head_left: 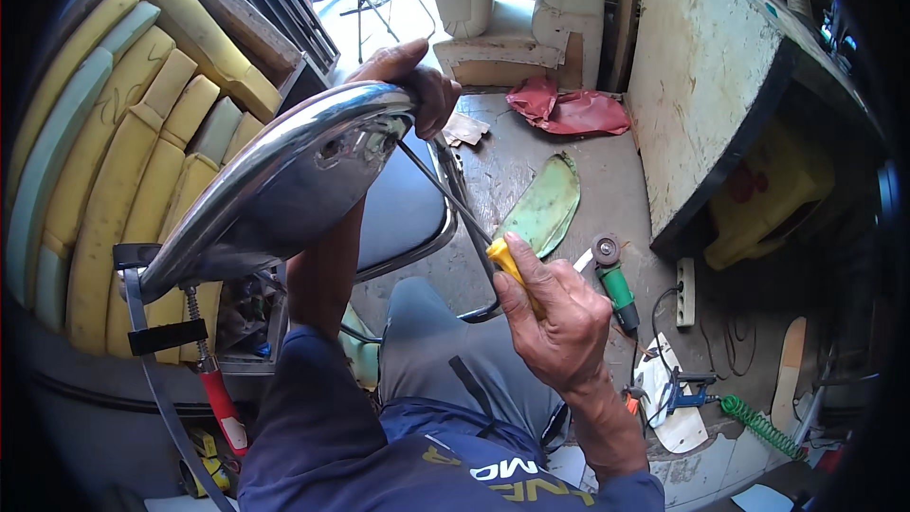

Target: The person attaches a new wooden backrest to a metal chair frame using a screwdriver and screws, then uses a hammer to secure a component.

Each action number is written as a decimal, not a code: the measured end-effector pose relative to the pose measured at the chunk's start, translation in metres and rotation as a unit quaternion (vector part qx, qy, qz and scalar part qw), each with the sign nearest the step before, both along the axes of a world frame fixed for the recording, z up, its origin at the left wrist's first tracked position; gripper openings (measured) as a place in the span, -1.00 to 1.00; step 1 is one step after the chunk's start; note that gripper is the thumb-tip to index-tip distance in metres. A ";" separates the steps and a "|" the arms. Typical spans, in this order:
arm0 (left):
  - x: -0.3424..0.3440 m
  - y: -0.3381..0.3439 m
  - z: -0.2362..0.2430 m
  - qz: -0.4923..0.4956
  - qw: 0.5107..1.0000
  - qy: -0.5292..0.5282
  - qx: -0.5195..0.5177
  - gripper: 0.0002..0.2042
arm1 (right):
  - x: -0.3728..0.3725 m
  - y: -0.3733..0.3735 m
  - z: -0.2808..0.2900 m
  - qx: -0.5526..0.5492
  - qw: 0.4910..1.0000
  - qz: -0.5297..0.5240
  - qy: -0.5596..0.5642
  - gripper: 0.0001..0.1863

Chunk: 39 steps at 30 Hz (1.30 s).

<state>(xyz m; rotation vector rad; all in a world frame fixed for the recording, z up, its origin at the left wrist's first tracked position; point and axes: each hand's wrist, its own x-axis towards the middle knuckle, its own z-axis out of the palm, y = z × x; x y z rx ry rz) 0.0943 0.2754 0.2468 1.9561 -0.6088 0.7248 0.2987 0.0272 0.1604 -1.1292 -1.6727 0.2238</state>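
A long rounded panel with a shiny metal rim (284, 171) slants across the left of my view. At its upper end, my left hand (422, 81) is closed over the edge. My right hand (564, 327) is closed round the yellow handle of a screwdriver (507, 264). Its thin dark shaft runs up and left to the panel's upper end, close below my left hand. Whether the tip sits in a slot or only touches cannot be seen. A bar clamp (220, 408) with a red handle grips the panel's lower end.
A folding chair (403, 204) with a dark seat stands beyond my knees. On the floor are a green angle grinder (616, 289), a green pad (548, 204), red material (569, 112) and a blue air tool (687, 393) with coiled hose. Yellow foam pieces (123, 171) are stacked left; a worn white cabinet (706, 76) stands right.
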 end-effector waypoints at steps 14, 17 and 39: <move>0.002 -0.008 -0.006 -0.012 0.999 -0.024 -0.027 -0.33 | 0.020 0.005 0.035 0.193 0.937 -0.112 -0.269 -0.50; 0.004 -0.007 -0.007 -0.015 0.999 -0.029 -0.028 -0.34 | 0.023 0.009 0.045 0.190 0.942 -0.092 -0.261 -0.53; -0.005 -0.021 0.013 0.105 0.973 0.104 -0.177 -0.40 | 0.021 0.006 0.054 0.081 0.918 -0.060 -0.383 -0.59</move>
